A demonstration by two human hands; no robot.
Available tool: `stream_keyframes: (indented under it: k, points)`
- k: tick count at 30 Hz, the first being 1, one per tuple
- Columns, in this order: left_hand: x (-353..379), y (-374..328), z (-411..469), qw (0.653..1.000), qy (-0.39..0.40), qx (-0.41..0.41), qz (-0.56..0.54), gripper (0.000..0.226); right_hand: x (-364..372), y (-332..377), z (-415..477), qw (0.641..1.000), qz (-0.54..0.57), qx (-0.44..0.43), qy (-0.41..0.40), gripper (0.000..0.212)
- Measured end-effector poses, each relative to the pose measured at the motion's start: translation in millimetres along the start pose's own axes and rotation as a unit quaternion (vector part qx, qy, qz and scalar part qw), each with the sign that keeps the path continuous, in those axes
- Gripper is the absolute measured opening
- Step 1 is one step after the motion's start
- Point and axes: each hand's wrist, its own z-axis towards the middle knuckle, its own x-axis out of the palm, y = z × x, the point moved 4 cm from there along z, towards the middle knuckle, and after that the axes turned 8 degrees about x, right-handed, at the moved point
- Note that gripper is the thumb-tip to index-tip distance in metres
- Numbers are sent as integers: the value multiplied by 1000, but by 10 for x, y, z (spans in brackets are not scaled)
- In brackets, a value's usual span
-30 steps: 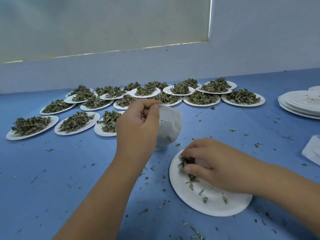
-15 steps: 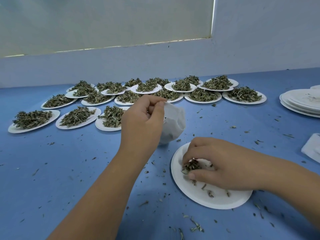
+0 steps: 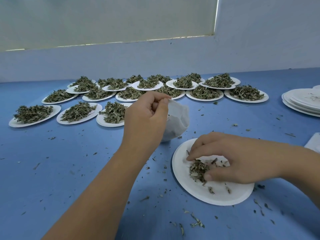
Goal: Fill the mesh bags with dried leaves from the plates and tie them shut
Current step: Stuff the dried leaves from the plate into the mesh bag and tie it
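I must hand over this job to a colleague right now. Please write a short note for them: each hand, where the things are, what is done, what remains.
Left hand pinches the rim of the bag, holding it upright beside the near plate.
Right hand pinches a small clump of leaves on that plate.
Done: near plate almost emptied; empty plates are stacked at far right.
Left: put this clump in, tie the bag, then work through the full plates at the back.
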Motion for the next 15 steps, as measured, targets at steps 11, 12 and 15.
stream_keyframes:
  k: [11,12,15]
  points:
    - [15,3,-9,1000,9,2,-5,23,109,-22,-21,997,-20,-14,76,60]
    - [20,4,-13,1000,10,2,-5,23,120,-23,-14,997,-20,-18,70,59]
    - [36,1,-22,1000,14,7,1,25,165,-21,23,998,-33,-31,36,55]
